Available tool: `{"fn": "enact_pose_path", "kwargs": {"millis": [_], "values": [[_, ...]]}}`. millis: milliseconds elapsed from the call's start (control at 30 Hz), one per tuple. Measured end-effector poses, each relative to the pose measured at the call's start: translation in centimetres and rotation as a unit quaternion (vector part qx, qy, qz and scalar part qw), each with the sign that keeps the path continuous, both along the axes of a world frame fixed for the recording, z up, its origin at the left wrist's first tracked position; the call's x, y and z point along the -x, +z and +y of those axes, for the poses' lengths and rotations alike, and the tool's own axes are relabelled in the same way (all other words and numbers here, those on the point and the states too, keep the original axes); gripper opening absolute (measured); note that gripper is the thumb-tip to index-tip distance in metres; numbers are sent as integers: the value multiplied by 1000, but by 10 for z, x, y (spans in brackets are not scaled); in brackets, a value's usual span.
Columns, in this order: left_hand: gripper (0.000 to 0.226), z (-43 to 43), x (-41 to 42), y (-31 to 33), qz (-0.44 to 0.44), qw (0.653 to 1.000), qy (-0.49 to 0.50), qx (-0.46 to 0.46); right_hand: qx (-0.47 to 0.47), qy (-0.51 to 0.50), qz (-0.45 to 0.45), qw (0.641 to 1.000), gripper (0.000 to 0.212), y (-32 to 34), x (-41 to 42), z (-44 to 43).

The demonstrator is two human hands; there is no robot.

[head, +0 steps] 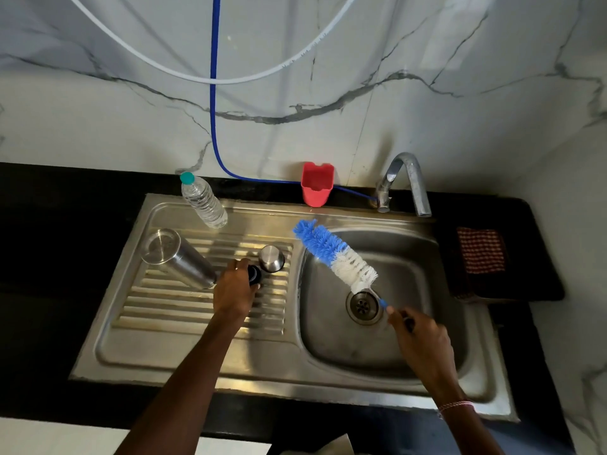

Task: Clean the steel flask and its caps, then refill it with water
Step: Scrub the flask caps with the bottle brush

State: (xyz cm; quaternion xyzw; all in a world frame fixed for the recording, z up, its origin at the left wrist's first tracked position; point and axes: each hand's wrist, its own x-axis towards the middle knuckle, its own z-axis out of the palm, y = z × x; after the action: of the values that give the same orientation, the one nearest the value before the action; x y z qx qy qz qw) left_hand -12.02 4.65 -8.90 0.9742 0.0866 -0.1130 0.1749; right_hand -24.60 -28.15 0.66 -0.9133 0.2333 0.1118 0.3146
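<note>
Gripping the brush [335,254] by its handle, my right hand [423,343] holds it over the sink [328,382]. My left hand [235,290] curls round the dark inner cap [254,274] on the drainboard [164,310], beside the steel cap [271,258], with the flask [177,257] just left. Scrubbing this cap looks next, so bristles and cap must meet.

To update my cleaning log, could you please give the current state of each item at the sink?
Cylindrical steel flask: standing on drainboard, closed end up.
Domed steel cap: off, resting on drainboard.
Black inner cap: gripped by left hand.
Blue-and-white bottle brush: held by right hand over basin.
Curved steel tap: not running.
Clear plastic bottle: capped, holds water.
</note>
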Motion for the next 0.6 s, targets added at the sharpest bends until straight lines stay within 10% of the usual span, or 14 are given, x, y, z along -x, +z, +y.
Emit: {"fn": "enact_pose_path", "kwargs": {"millis": [200,333,600], "values": [[44,-6,14,15,-78,966,125,214,5,8,-39,999,23,12,-6,3],[28,-22,-6,45,-66,811,253,523,64,2,-87,994,28,44,-46,-5],[24,-62,-35,99,-53,656,237,714,327,117,-118,930,33,135,-162,-14]]}}
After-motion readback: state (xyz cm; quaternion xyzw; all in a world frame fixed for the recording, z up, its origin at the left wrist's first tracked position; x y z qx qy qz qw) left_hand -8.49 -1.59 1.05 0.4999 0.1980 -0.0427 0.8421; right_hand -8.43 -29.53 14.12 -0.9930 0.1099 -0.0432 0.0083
